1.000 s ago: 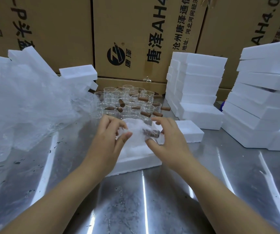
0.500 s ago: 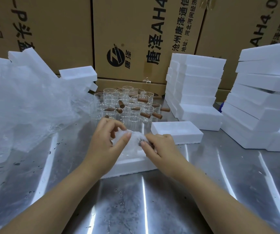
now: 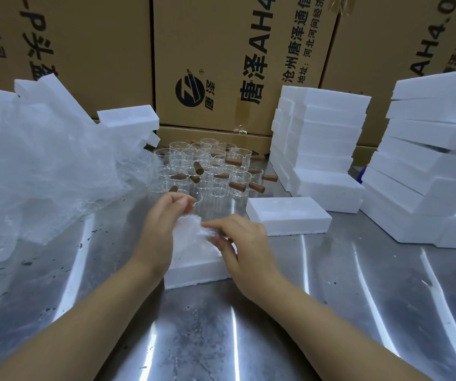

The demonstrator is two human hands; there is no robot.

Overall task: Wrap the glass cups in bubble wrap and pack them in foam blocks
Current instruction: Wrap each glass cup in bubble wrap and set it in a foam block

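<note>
A bubble-wrapped glass cup (image 3: pixel 191 229) lies on a white foam block (image 3: pixel 193 268) in the middle of the steel table. My left hand (image 3: pixel 160 229) grips the bundle from the left, fingers curled over its top. From the right, my right hand (image 3: pixel 243 248) presses on it with fingers spread flat. The cup itself is hidden inside the wrap. Behind them stand several clear glass cups with brown wooden handles (image 3: pixel 210 171). A loose heap of bubble wrap (image 3: pixel 37 171) fills the left side.
A single foam block (image 3: pixel 287 215) lies just right of the cups. Tall stacks of foam blocks stand at centre right (image 3: pixel 323 138) and far right (image 3: pixel 435 160). More foam (image 3: pixel 127 119) leans behind the wrap heap. Cardboard boxes (image 3: pixel 235 59) wall off the back.
The wrapped cup has come down from above the foam block onto it. Both hands lowered and closed in on the bundle; the brown handle seen earlier is now covered.
</note>
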